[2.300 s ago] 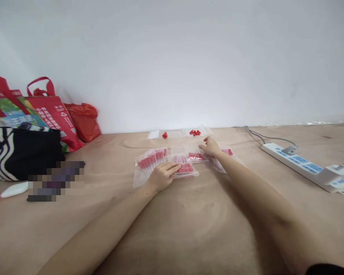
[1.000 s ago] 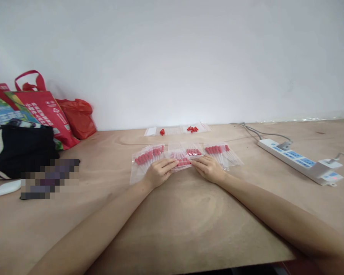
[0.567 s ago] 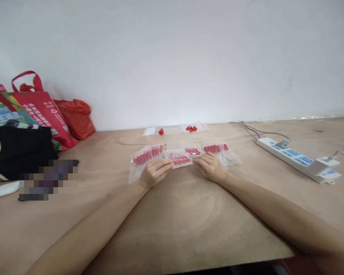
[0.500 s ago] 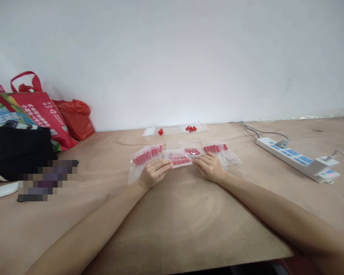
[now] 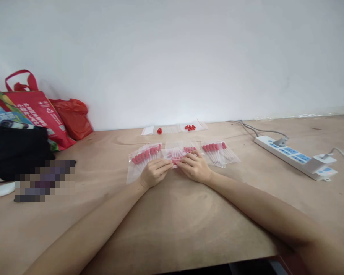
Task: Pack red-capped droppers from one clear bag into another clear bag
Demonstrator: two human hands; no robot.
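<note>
Several clear plastic bags of red-capped droppers lie in a row on the wooden table (image 5: 172, 214). My left hand (image 5: 154, 172) and my right hand (image 5: 194, 167) meet at the middle bag (image 5: 174, 154), fingers pressed on its near edge. Whether they grip it or only press it flat is unclear. Another bag (image 5: 141, 158) lies at the left, touching my left hand. A further bag (image 5: 218, 151) lies just right of my right hand.
Near the wall lie small clear bags with loose red caps (image 5: 189, 127) and a single red cap (image 5: 159, 131). A white power strip (image 5: 295, 158) with cables sits at the right. Red shopping bags (image 5: 38, 110) and a black bag (image 5: 15, 152) stand at the left.
My right hand came back from the far bags to the middle bag and has slid left until it meets my left hand. The left hand has stayed on the bag.
</note>
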